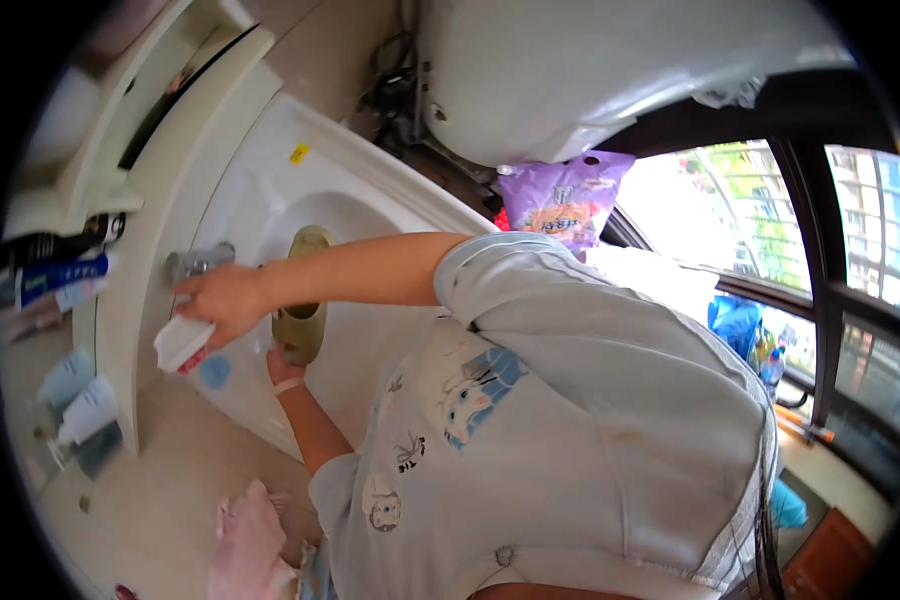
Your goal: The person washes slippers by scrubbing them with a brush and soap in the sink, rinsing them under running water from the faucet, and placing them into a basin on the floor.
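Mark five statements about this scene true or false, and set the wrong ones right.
1. The left hand touches an olive-green shoe. True.
2. The wristband is on the right wrist. False: the pale wristband is on the left wrist.
3. The right hand is close to the tap. True.
4. The pink cloth lies in the sink. False: the pink cloth lies outside the white sink.
5. A purple bag shows near the window. True.
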`<state>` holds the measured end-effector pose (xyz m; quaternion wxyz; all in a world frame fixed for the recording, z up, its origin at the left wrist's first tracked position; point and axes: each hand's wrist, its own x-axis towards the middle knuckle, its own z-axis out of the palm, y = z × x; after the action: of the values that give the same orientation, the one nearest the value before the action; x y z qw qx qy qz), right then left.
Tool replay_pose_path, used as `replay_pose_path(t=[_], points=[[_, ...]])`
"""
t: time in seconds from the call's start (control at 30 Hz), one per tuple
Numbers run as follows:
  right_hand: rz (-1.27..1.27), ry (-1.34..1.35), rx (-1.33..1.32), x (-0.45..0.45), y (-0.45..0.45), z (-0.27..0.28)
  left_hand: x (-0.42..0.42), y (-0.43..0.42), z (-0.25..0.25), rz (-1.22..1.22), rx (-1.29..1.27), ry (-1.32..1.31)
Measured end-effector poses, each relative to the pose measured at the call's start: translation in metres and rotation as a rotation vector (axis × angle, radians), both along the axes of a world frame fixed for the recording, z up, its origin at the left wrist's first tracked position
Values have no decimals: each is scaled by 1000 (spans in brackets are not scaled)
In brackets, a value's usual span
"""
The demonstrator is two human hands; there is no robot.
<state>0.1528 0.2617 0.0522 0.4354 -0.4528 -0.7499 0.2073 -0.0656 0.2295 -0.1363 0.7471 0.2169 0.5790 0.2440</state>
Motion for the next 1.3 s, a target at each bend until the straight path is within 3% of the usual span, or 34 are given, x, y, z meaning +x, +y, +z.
replay_pose_path(t=[0.1,0.3,0.6,0.7,0.87,0.93,0.97,1.0,1.1,1.3], points=[[43,-102,-214,6,-1,7,21,-3,1,59,-33,-165],[98,-187,-326,15,3,16,0,8,0,79,-16,-322],[220,-204,-263,16,-4,2,-59,1,41,61,-76,17],[282,-91,-408,15,4,-14,-59,-11,78,109,-98,103],[292,58,-359,19,-25,-29,-59,-29,114,25,187,334],[253,393,-337,24,-42,-41,-48,-39,134,22,299,480],[271,391,-338,26,-52,-51,-40,-45,146,-130,492,711],[151,536,-403,28,-63,-63,-33,-50,156,-290,679,941],[1,810,-753,49,-91,-71,-22,-59,171,-308,821,1055],[-271,877,-1082,94,-119,-130,-2,-81,191,-301,933,1158]])
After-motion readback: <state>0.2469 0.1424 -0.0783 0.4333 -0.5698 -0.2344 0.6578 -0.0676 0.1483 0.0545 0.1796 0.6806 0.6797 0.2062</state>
